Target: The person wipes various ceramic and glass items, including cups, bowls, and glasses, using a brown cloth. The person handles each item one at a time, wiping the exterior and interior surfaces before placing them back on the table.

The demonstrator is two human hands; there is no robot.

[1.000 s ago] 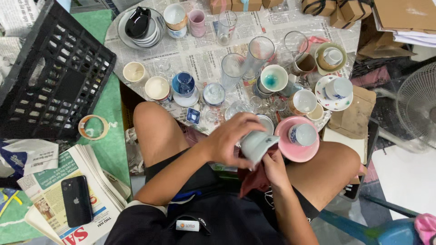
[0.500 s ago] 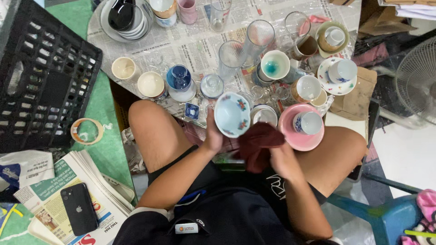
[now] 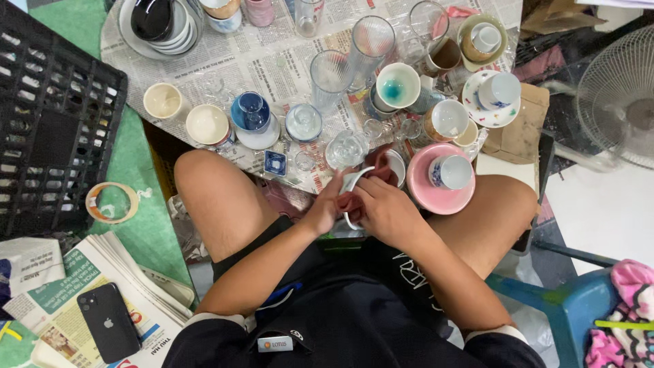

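Two hands are meeting at the near edge of the surface (image 3: 272, 61), just above the person's lap. The left hand (image 3: 325, 208) is gripping a small white bowl (image 3: 353, 182) by its side, fingers curled around it, while the right hand (image 3: 385, 211) is pressing a dark red cloth (image 3: 368, 178) into the bowl, fingers bunched on the fabric. The bowl is being held tilted between both hands, clear of the newspaper covering the surface, beside the pink plate (image 3: 421, 194). Judged from this, the wiping step is in hand; a next move would call for turning the bowl in the left-hand grip so that the cloth is reaching the unwiped rim, without knocking the glassware just beyond it.

Containers are crowding the surface. The pink plate is carrying a white cup (image 3: 451, 172), apparently empty. A white cup (image 3: 398, 85) is showing a teal stain inside. A blue cup (image 3: 251, 111) is sitting on a white saucer. Two cream cups (image 3: 163, 101) (image 3: 207, 125) are standing empty at the left. Tall ribbed glasses (image 3: 371, 41) are standing upright and empty. A black bowl (image 3: 152, 16) is resting in stacked grey plates at the far corner. A black crate (image 3: 48, 116) is lying on the floor to the left; its contents cannot be told
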